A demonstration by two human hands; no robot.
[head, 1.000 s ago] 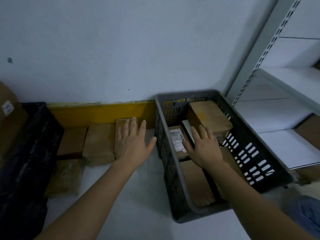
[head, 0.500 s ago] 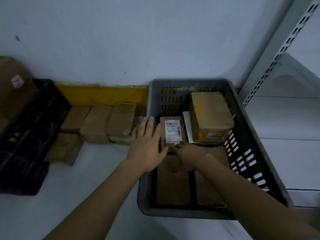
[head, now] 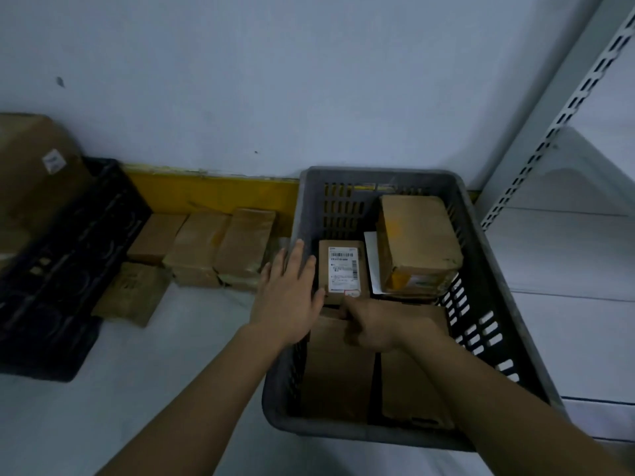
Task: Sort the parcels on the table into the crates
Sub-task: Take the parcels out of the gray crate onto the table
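Dim bluish light, low contrast, soft grainy detail, black crate (head: 58, 269) nearly lost in shadow, wide-angle bending at edges

Pale bench (head: 178, 400) against the wall; grey crate (head: 494, 304) standing at right, black crate (head: 68, 269) at left edge; between them, three brown parcels (head: 202, 249) side by side in a row along the yellow strip (head: 213, 192); fourth parcel (head: 132, 293) flat just in front, beside black crate.
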